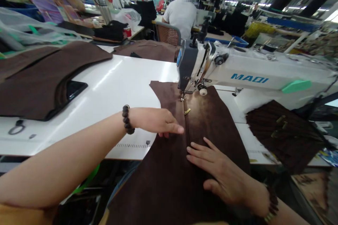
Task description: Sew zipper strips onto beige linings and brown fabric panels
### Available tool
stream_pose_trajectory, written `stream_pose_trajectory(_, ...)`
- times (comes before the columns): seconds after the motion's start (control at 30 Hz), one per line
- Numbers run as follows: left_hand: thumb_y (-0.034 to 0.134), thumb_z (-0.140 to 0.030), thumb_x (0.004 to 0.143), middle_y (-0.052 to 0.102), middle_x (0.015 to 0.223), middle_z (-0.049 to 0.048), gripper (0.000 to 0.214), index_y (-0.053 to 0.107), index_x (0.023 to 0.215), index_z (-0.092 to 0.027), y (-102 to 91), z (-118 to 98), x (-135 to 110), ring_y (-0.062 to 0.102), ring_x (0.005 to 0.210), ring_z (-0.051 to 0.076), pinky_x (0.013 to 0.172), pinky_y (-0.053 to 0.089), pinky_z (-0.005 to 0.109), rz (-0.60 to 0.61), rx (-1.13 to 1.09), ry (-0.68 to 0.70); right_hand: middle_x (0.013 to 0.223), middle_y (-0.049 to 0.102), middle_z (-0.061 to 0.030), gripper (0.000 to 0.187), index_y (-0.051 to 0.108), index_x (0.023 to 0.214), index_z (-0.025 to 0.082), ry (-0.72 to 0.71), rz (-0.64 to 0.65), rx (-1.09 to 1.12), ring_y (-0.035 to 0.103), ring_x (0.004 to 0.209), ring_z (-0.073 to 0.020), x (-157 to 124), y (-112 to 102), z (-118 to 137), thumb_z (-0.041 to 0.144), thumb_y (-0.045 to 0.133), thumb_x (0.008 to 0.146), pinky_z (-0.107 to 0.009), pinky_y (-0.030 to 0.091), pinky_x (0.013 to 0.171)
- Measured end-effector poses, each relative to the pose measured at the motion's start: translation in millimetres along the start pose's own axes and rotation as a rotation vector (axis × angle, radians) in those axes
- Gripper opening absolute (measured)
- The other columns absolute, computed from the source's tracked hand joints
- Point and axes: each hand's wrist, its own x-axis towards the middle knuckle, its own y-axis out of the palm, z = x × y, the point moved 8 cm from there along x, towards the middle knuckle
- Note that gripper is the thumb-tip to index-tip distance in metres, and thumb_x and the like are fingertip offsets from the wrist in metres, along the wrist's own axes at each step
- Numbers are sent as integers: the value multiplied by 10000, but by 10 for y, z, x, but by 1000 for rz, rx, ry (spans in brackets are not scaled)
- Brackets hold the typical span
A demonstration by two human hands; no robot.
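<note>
A dark brown fabric panel lies under the sewing machine's needle and hangs over the table's front edge. A zipper runs down its middle, with a gold zipper pull just in front of the presser foot. My left hand rests on the panel left of the zipper, thumb stretched towards it. Its other fingers are curled under and mostly hidden, so what they grip cannot be made out. Right of the zipper, my right hand presses flat on the panel with fingers spread, fingertips close to the zipper.
The white sewing machine spans the right side. Brown cut pieces are stacked on the white table at left, over a dark flat object. Dark fabric with gold pulls lies at right. Ahead sits a person in white.
</note>
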Motion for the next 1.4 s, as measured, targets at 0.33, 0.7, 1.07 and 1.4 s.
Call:
stream_pose_trajectory(0.33,627,-494,719,530,1121,172,574,573,1104,-71,633,-146,-98,500,1040,279,902,445,400,-384,438,121,1414,289,-89,404,433,1263,127,196,-456,-179,356,1247,-176,421,-483,-421,146,329,873,-348,378,1012)
stream_pose_trajectory(0.7,651,-470,704,546,1134,169,534,576,1069,-88,647,-95,-10,534,1035,291,872,488,407,-483,464,-6,1118,547,-102,354,485,1211,104,169,-475,-373,449,1031,-211,648,-417,-638,144,363,881,-434,367,950)
stream_pose_trajectory(1.07,645,-488,710,514,1222,207,625,537,1122,-29,777,-113,-42,461,1171,311,951,452,415,-499,571,-21,1080,546,-117,366,478,1210,80,246,-479,-461,459,967,-236,682,-360,-593,178,407,864,-504,367,938)
stream_pose_trajectory(1.4,626,-480,732,502,1231,218,612,529,1137,-33,715,-8,2,455,1173,321,956,442,430,-470,573,7,1001,550,-141,373,482,1198,27,270,-494,-499,458,907,-239,796,-412,-624,167,394,864,-445,411,884)
